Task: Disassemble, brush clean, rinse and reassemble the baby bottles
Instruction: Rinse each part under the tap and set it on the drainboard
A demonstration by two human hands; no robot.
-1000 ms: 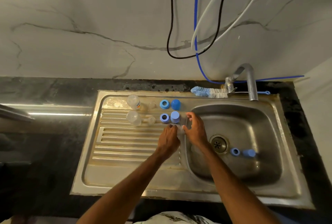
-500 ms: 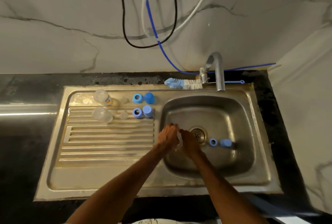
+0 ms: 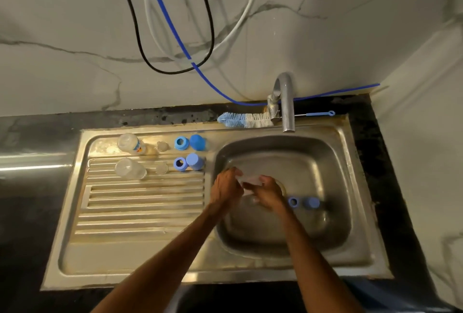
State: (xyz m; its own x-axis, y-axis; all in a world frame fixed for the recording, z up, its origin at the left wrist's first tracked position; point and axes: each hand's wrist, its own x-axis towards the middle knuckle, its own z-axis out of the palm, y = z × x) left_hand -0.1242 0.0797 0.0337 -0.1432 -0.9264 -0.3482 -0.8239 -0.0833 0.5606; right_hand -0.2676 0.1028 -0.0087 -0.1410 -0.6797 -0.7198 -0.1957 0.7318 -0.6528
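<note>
Over the sink basin (image 3: pixel 313 225) both hands hold one clear baby bottle (image 3: pixel 250 179). My left hand (image 3: pixel 225 188) grips its left end and my right hand (image 3: pixel 269 193) grips its right end. A blue collar ring (image 3: pixel 292 202) and a blue cap (image 3: pixel 310 203) lie on the basin floor to the right. On the drainboard (image 3: pixel 140 202) lie two clear bottles (image 3: pixel 130 144) (image 3: pixel 129 168), two clear teats (image 3: pixel 162 146) (image 3: pixel 161 168), two blue rings (image 3: pixel 181 143) (image 3: pixel 180 163) and two blue caps (image 3: pixel 197 142) (image 3: pixel 195 161).
A blue and white bottle brush (image 3: pixel 245 120) lies along the sink's back rim behind the tap (image 3: pixel 285 102). Black, white and blue cables (image 3: pixel 175 44) hang on the marble wall. Dark countertop (image 3: pixel 30 187) surrounds the steel sink.
Both hands came away from the parts row on the drainboard and moved right, carrying the clear bottle over the basin. The camera view shifted right.
</note>
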